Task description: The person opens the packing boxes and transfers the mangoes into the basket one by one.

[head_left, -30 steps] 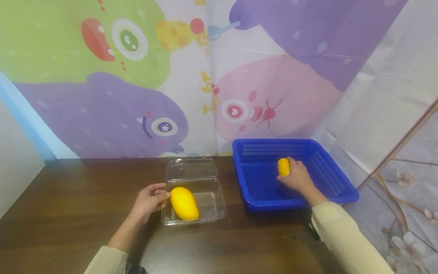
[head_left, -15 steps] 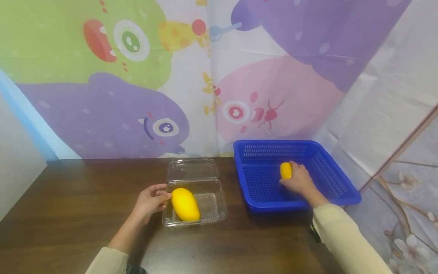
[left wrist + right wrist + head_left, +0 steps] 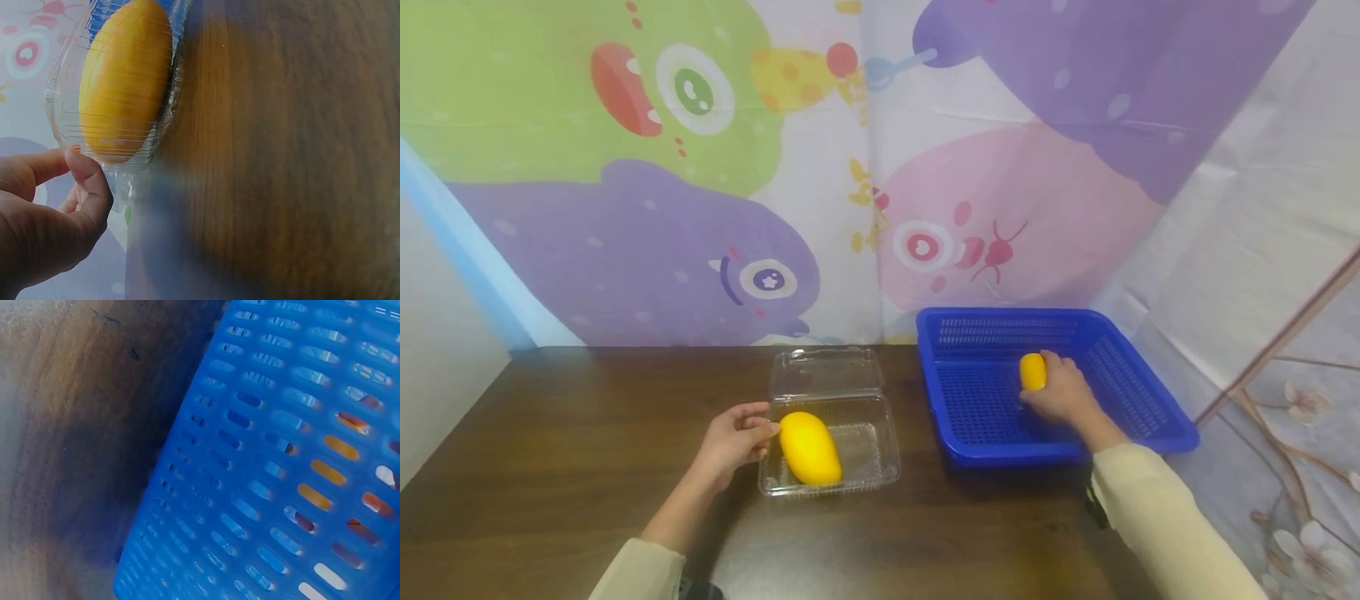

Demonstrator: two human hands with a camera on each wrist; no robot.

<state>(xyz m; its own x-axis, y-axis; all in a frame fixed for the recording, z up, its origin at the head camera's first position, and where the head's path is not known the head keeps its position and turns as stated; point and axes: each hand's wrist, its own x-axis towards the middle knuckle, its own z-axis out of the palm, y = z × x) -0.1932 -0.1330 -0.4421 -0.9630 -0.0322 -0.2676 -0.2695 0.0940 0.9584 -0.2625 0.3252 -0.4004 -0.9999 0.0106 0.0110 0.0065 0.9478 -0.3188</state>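
On the dark wooden table, a clear plastic clamshell container (image 3: 861, 450) lies with its lid (image 3: 826, 372) folded back. Inside its left half rests a yellow mango (image 3: 810, 448), seen through the ribbed wall in the left wrist view. My left hand (image 3: 737, 442) pinches the container's left rim between thumb and forefinger. To the right stands a blue plastic basket (image 3: 1007, 452), where my right hand (image 3: 1063, 392) grips a second yellow mango (image 3: 1032, 372) over the basket floor. The right wrist view shows mostly the slotted basket wall (image 3: 250, 450), with yellow through some slots.
A cloth printed with cartoon animals (image 3: 700, 250) hangs behind the table's back edge. A pale flowered panel (image 3: 1292, 400) borders the basket's right side. A strip of table (image 3: 917, 517) runs in front of the container and basket.
Within the basket, my right hand and its mango have shifted very slightly right and down. My left hand keeps its pinch on the container, and the head view has turned a little.
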